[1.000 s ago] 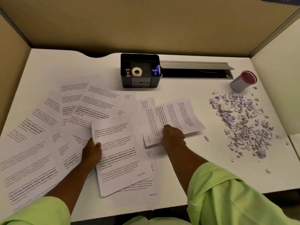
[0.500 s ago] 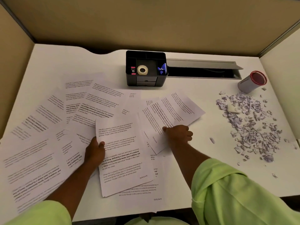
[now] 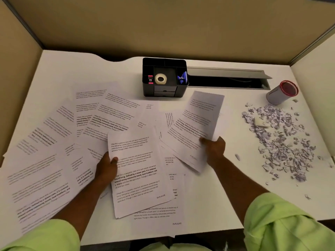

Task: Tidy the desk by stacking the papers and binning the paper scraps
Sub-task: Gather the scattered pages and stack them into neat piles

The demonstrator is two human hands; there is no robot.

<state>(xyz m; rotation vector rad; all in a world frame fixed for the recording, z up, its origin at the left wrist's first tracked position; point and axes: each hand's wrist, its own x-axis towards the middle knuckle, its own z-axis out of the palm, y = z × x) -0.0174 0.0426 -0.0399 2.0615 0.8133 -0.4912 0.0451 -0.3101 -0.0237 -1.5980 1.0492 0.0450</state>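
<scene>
Printed papers (image 3: 59, 160) lie fanned across the left and middle of the white desk (image 3: 217, 196), overlapping one another. The left hand (image 3: 107, 167) grips the left edge of a small stack of sheets (image 3: 139, 171) near the front, thumb on top. The right hand (image 3: 213, 147) pinches 1 sheet (image 3: 195, 127) by its lower right edge, lifted and tilted above the others. Paper scraps (image 3: 279, 140) lie scattered on the right side, just in front of a gray cup with a red rim (image 3: 282, 93) lying on its side. A black organizer (image 3: 165, 78) stands at the back, holding a tape roll (image 3: 160, 78).
</scene>
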